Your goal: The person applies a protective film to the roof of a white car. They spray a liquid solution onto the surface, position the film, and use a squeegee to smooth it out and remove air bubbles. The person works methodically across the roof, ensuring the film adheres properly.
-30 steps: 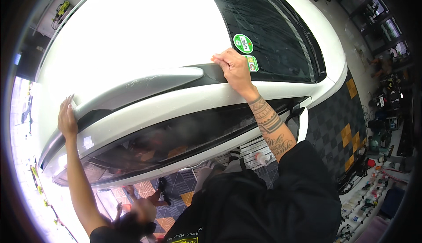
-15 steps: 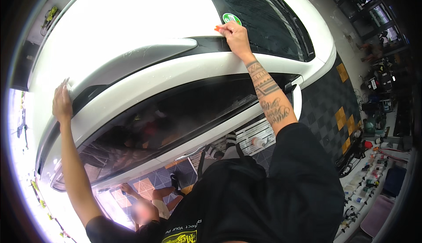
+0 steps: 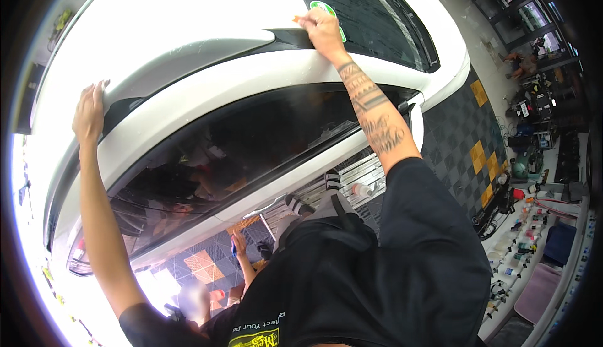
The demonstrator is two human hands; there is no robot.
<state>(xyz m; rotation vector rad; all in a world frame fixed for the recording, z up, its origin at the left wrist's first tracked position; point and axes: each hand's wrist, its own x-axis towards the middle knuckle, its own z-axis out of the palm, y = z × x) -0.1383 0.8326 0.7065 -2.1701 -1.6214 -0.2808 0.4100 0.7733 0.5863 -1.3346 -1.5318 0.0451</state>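
Head view: left hand point(image 3: 89, 111) lies flat and open, bracing the white car roof point(image 3: 188, 27), while right hand point(image 3: 321, 28) pinches a small orange tool point(image 3: 296, 18) against its black trim strip point(image 3: 289, 38).

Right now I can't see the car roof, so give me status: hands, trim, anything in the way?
Left hand flat on black roof trim. Right hand pinching small orange piece at windshield corner. Nothing between them.
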